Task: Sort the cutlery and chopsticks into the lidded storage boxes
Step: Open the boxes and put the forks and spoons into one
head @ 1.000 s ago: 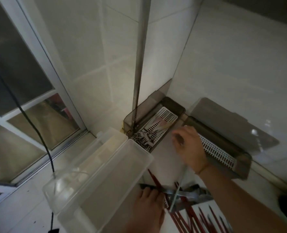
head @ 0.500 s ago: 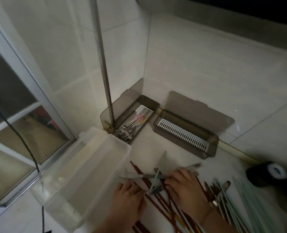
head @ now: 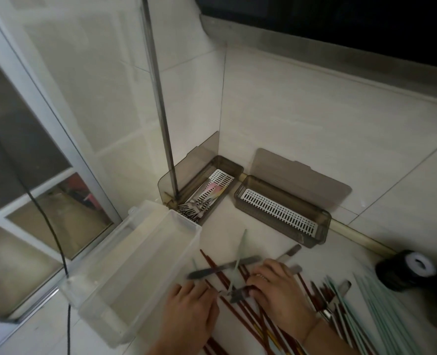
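Two smoked, translucent lidded boxes with white slotted trays are set in the tiled corner, lids propped open: the left box [head: 207, 185] holds forks and pastel-handled pieces, the right box [head: 284, 213] holds only its tray. A clear rectangular tub [head: 135, 267] is parked on the pale bench [head: 227, 226] at the left, leaving a bare strip before the boxes. Thin red chopsticks [head: 238, 308] and flat metal cutlery [head: 225, 267] are heaped under both hands; the right hand [head: 279, 290] fingers are curled onto a small metal piece, the left hand [head: 189, 313] fingers lie flat, together.
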Demonstrator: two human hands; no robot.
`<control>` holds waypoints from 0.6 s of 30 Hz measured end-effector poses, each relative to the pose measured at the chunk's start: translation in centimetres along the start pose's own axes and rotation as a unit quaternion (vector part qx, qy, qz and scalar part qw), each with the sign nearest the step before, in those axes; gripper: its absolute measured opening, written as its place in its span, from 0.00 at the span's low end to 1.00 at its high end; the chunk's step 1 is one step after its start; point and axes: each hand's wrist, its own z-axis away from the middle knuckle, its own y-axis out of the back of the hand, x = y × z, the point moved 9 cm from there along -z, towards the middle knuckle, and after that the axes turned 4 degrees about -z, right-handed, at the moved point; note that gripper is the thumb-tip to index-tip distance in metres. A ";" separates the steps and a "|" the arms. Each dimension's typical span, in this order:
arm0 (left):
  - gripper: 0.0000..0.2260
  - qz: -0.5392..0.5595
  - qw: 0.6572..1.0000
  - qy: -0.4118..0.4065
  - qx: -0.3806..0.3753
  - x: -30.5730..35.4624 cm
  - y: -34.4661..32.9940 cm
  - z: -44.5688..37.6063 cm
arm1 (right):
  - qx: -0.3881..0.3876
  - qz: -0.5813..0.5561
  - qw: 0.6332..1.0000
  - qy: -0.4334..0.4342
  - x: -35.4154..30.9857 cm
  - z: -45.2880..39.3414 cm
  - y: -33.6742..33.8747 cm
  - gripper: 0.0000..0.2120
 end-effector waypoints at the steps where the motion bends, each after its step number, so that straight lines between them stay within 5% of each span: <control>1: 0.08 0.002 1.000 0.003 0.001 -0.1 0.4 -0.1 | 0.001 -0.006 1.000 0.002 -0.2 -0.2 0.0 0.05; 8: 0.10 0.094 0.991 0.085 -0.034 -1.7 1.8 -1.3 | 0.024 -0.109 0.993 -0.035 -0.2 -1.0 0.4 0.04; 18: 0.10 0.288 0.923 0.252 -0.032 -4.8 1.6 -3.4 | 0.021 -0.189 0.981 -0.021 -0.7 -3.7 3.4 0.09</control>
